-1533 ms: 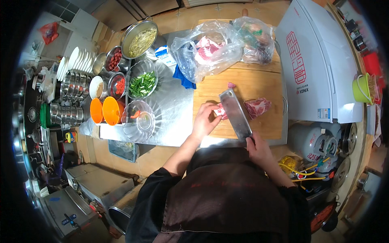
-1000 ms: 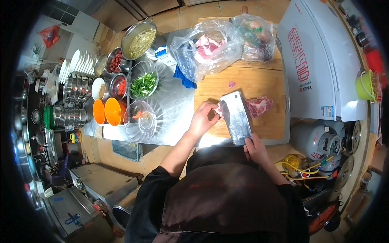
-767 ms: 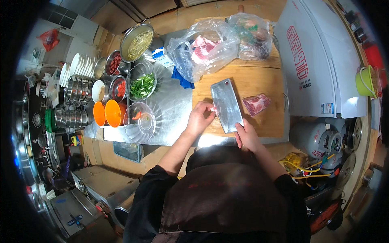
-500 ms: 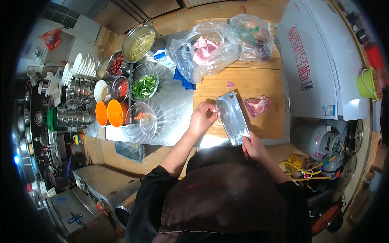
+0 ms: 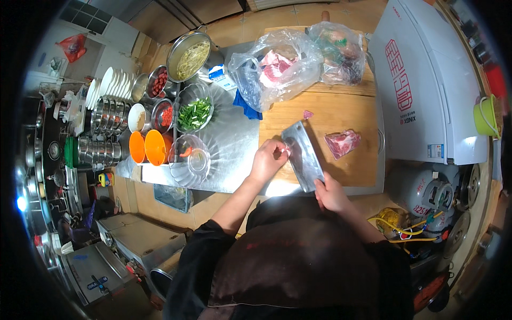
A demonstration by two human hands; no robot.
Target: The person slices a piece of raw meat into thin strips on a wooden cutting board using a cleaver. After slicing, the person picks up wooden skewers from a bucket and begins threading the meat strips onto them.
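My right hand [image 5: 330, 193] grips the handle end of a broad steel cleaver [image 5: 303, 156], held over the near part of a wooden cutting board [image 5: 352, 109]. Beside the blade's left face, the fingers of my left hand [image 5: 270, 159] pinch a small bit of meat [image 5: 286, 151], mostly hidden by the fingertips. A larger chunk of raw red meat [image 5: 343, 144] lies on the board to the right of the cleaver. Beyond the blade is a small meat scrap [image 5: 308, 114]. More raw meat [image 5: 278, 66] rests in an opened clear plastic bag [image 5: 256, 90] at the far side.
A second filled plastic bag [image 5: 338, 50] sits at the board's far right. Left of the board, the steel table holds a glass bowl of chopped greens [image 5: 195, 113], a clear bowl [image 5: 190, 160], orange containers [image 5: 156, 148] and a blue cloth [image 5: 247, 106]. A white freezer [image 5: 426, 85] stands right.
The cleaver has tilted, so its broad face shows narrower. My left fingers still pinch the meat beside it. The whole view has shifted slightly.
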